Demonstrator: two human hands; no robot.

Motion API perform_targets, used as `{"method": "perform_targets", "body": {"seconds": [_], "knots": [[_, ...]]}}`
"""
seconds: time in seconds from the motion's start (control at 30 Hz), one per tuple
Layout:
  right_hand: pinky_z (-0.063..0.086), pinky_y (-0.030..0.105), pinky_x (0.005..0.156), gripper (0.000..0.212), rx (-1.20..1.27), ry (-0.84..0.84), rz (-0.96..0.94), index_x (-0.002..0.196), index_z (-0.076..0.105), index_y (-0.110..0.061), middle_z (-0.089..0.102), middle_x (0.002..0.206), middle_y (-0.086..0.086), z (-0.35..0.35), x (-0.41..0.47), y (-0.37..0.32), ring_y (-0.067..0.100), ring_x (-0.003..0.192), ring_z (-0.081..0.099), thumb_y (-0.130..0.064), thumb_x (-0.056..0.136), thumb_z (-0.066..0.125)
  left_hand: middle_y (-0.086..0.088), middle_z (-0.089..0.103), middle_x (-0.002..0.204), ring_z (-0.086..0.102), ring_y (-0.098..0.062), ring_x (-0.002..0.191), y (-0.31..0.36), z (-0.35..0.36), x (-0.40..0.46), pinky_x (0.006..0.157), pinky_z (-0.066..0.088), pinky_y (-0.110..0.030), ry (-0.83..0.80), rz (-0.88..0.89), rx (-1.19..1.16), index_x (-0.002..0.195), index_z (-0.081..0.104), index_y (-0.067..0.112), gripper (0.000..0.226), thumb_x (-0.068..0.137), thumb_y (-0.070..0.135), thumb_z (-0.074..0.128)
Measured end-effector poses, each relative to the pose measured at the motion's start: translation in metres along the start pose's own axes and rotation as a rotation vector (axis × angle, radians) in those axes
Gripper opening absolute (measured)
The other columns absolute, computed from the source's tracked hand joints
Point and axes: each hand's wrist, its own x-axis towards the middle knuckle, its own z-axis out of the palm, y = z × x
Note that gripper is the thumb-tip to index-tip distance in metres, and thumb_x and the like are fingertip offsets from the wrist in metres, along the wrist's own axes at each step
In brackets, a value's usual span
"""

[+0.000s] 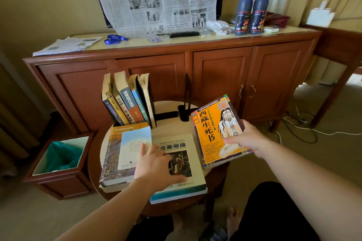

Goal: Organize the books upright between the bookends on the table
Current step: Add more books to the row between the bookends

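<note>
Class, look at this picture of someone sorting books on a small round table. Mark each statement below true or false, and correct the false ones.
1. The right hand holds an orange book lifted off the table. True.
2. The left hand rests flat on the white business book. True.
3. All the books already stand upright. False: a row of upright books leans at the back, but the white business book and a stack of two books beside it lie flat.
4. Two dark bottles stand on the round table. False: they stand on the wooden cabinet behind it.
5. A black bookend stands to the right of the upright books. True.
</note>
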Motion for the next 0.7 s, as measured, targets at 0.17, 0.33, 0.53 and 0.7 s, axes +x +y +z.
{"method": "perform_targets", "body": {"seconds": [0.17,0.33,0.53,0.7], "knots": [[0.058,0.039,0.087,0.077,0.116,0.085,-0.191,0.129,0.058,-0.034,0.077,0.109,-0.012,-0.007,-0.023,-0.023,0.011,0.103,0.073,-0.015,0.066,0.099,0.008,0.061,0.145,0.046,-0.024,0.143,0.014,-0.029,0.012,0.120,-0.008,-0.073,-0.020,-0.092,-0.287,0.155,0.035,0.040,0.113,0.063,0.105,0.044],[0.057,0.035,0.090,0.078,0.151,0.026,-0.298,0.129,0.058,-0.036,0.077,0.110,-0.015,0.009,-0.048,-0.050,0.004,0.100,0.074,-0.011,0.066,0.098,-0.005,0.061,0.147,0.060,-0.027,0.131,0.014,-0.064,0.021,0.111,0.044,-0.049,-0.024,-0.052,-1.389,0.159,0.035,0.032,0.115,0.064,0.072,0.088],[0.057,0.047,0.099,0.079,0.150,-0.098,-0.346,0.127,0.055,-0.037,0.077,0.114,-0.010,0.057,-0.059,-0.063,0.010,0.105,0.074,-0.013,0.065,0.099,-0.014,0.066,0.139,0.065,-0.040,0.126,-0.016,-0.080,0.008,0.105,0.045,-0.072,-0.044,0.168,-1.796,0.146,0.042,0.026,0.077,0.083,0.007,0.082],[0.055,0.050,0.102,0.089,0.112,-0.205,-0.415,0.133,0.056,-0.035,0.075,0.120,-0.013,0.109,-0.053,-0.082,0.008,0.109,0.072,-0.038,0.056,0.101,-0.019,0.067,0.137,0.066,-0.041,0.123,-0.058,-0.084,-0.010,0.099,0.054,-0.064,0.103,0.139,-1.822,0.144,0.046,0.022,0.074,0.083,-0.003,0.079]]}}
